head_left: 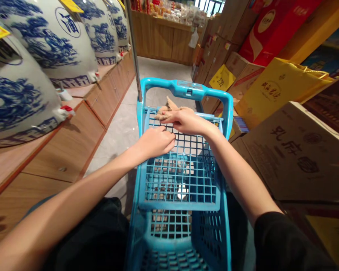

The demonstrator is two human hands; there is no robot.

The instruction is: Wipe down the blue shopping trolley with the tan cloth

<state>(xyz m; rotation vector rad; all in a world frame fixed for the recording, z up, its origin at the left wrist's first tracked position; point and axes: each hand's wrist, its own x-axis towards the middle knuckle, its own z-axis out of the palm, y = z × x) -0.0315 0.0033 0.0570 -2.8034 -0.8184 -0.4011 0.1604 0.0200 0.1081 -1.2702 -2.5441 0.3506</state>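
Blue cart (183, 206), cut off at bottom

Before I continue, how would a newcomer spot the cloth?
Find the blue shopping cart between the jars and boxes. Just below its handle, the cloth sits under the right hand. Its crumpled tan fabric stands out against the blue plastic.

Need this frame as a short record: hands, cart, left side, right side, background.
left hand: fingers curled, over the mesh flap; contact unclear
right hand: fingers on a tan cloth, near the cart handle; grip unclear
cart: blue plastic cart, metal pole at its handle's left end
left side: blue-and-white jars on wooden cabinets
right side: cartons, yellow bag, red package, yellow card reading 230
background: wooden counter bearing packaged goods
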